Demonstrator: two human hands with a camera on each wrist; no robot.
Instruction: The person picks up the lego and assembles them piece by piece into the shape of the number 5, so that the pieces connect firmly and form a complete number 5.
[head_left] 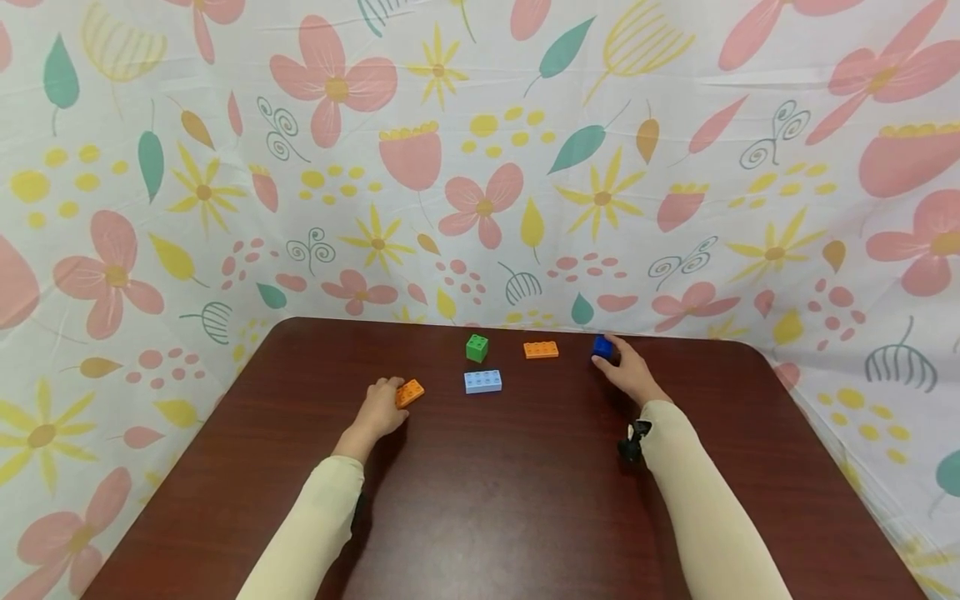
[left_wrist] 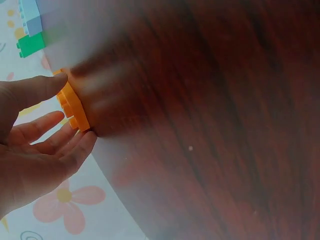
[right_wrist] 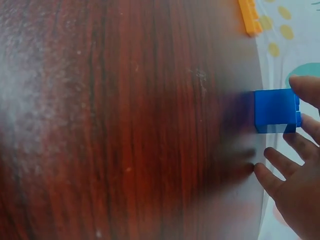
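At the left of the table, my left hand [head_left: 382,409] holds a flat orange toy brick [head_left: 409,393]. In the left wrist view the thumb touches one end of this brick [left_wrist: 74,107] and the fingertips meet the other. My right hand [head_left: 632,374] is at a small dark blue brick [head_left: 602,347] near the back edge. The right wrist view shows the thumb at one upper corner of the blue brick [right_wrist: 276,107] and the index and middle fingers at its studded side; the other fingers are spread. Both bricks appear to sit on the table.
Between the hands stand a green brick [head_left: 477,348], a light blue brick [head_left: 482,382] and a second flat orange brick [head_left: 541,350]. The brown table [head_left: 495,500] ends at a flower-patterned cloth [head_left: 480,167] hanging behind it and along the sides.
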